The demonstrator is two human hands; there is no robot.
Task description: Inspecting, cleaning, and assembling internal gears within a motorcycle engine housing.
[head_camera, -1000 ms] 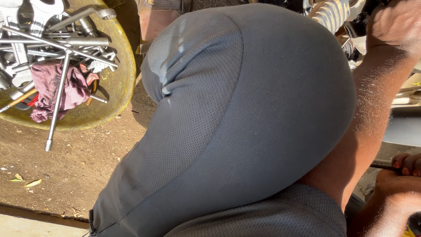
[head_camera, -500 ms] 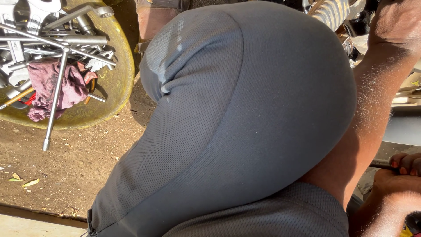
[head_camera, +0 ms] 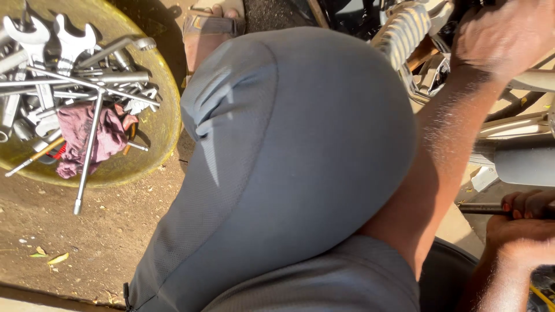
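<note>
Dirt ground holds a yellow basin [head_camera: 153, 124] of wrenches [head_camera: 34, 43] and a purple rag [head_camera: 87, 136]. Your right hand [head_camera: 523, 222] grips a dark rod [head_camera: 483, 208]; your left hand [head_camera: 503, 34] curls on machinery.

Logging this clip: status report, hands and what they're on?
Left hand up on machine parts, grip unclear. Right hand closed around dark bar. Grey-clad knee blocks most of the view.

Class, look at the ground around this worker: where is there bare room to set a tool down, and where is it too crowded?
Bare dirt ground lies open between the yellow basin and the grey-clad knee, with only a few leaves. The basin is crowded with wrenches and a maroon rag. At right, both hands work among tightly packed machine parts.
</note>
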